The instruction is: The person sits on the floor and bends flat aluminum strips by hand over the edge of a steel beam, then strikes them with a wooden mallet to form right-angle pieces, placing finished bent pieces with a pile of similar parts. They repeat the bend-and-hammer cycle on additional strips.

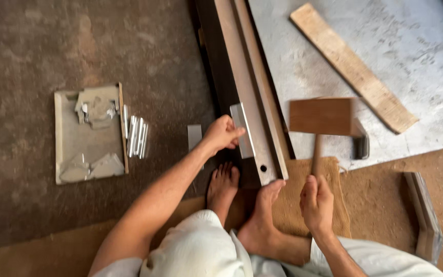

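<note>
Person sitting on floor, bare feet bracing long metal frame rail. Left hand pinching small aluminium piece, grip closed, pressing it against rail. Right hand wrapping shut round handle of wooden mallet, head hovering just right of rail. Cut aluminium bits lying beside tray, well left.

Long metal frame runs off the top edge; its far end unseen. Mallet handle's lower end hidden inside right hand. Small shiny pieces on the flat tray too blurred to identify. Grey sheet cut off top and right.
</note>
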Demonstrator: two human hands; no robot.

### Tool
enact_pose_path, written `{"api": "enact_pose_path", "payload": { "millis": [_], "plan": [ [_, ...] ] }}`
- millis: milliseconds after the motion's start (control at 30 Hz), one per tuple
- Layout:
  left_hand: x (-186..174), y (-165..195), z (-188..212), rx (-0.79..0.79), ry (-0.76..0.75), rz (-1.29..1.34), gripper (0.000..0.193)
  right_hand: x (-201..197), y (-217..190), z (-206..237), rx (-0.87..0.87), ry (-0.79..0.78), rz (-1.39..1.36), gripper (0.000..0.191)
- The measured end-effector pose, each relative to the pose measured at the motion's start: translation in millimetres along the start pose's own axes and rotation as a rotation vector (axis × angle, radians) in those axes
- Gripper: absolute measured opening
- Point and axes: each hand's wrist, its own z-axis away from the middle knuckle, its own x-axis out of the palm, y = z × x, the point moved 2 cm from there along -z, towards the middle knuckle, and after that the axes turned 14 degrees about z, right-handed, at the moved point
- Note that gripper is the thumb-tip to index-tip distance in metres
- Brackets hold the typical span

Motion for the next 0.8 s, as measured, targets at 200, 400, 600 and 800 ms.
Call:
{"api": "enact_pose_path", "payload": {
  "millis": [200,400,600,800],
  "plan": [
    [-2,1,-4,-0.036,-0.016,-0.013,0.033,-3,19,9,-0.130,-0.021,0.371,0.034],
    [-3,2,-3,-0.032,-0.035,-0.019,0.032,22,-16,-27,0.010,-0.177,0.451,0.033],
    [13,-7,19,0.021,0.147,0.179,0.049,-1,-59,-22,0.070,-0.131,0.337,0.033],
    [23,35,82,0.344,0.136,-0.156,0.077,11,-92,-14,-0.262,-0.025,0.329,0.039]
  ]
}}
